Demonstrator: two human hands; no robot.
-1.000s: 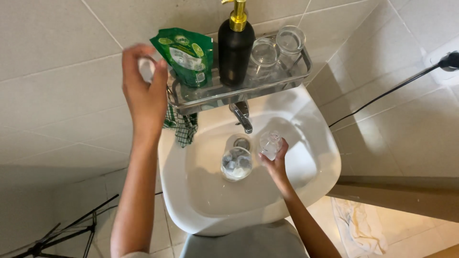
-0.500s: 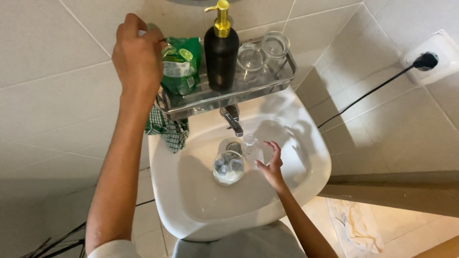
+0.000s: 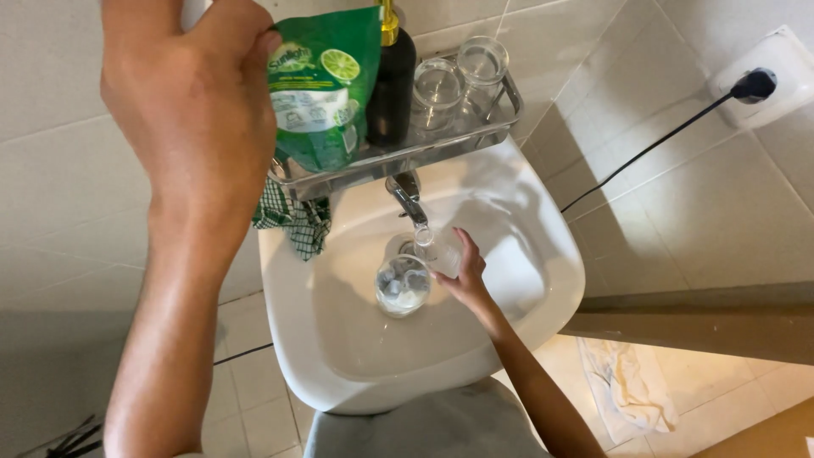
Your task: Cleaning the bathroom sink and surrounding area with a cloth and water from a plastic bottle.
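My left hand (image 3: 199, 110) is raised close to the camera, just left of a green refill pouch (image 3: 322, 93) on the metal shelf (image 3: 407, 154). Its fingers are closed around a small white thing (image 3: 193, 8), mostly hidden by the hand. Down in the white sink (image 3: 551, 280), my right hand (image 3: 465, 276) holds a small clear glass (image 3: 437, 250) tilted under the faucet (image 3: 407, 197). A second clear glass (image 3: 402, 287) stands in the basin just left of that hand.
The shelf also carries a dark soap dispenser (image 3: 392, 76) with a gold pump and two upturned glasses (image 3: 437, 89). A green checked cloth (image 3: 292, 225) hangs below the shelf's left end. A black plug (image 3: 755, 83) sits in a wall socket at right. A white cloth (image 3: 627, 386) lies on the floor.
My left hand has risen and now fills the upper left, next to the green pouch. The right hand has kept the glass under the faucet. The view has moved closer.
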